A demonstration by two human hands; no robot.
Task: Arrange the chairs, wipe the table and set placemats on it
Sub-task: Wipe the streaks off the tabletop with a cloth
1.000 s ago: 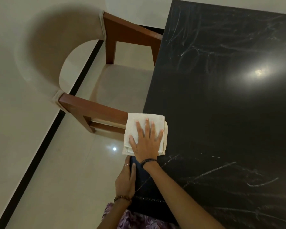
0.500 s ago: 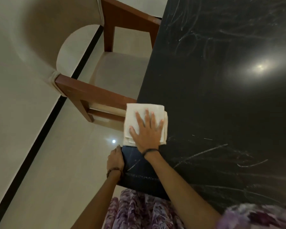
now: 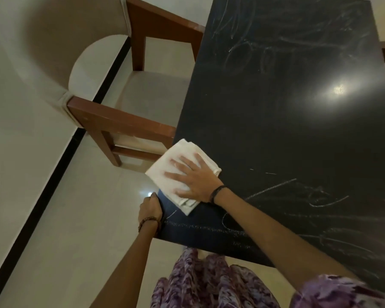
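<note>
right hand (image 3: 196, 181) flat, fingers spread, presses folded white cloth (image 3: 182, 174) on chalk-marked black table (image 3: 287, 130) to wipe, left hand (image 3: 150, 207) gripping its corner, likely to brace.

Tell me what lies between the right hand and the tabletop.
In the head view, a folded white cloth lies flat under the right hand, covering the table near its left edge.
</note>
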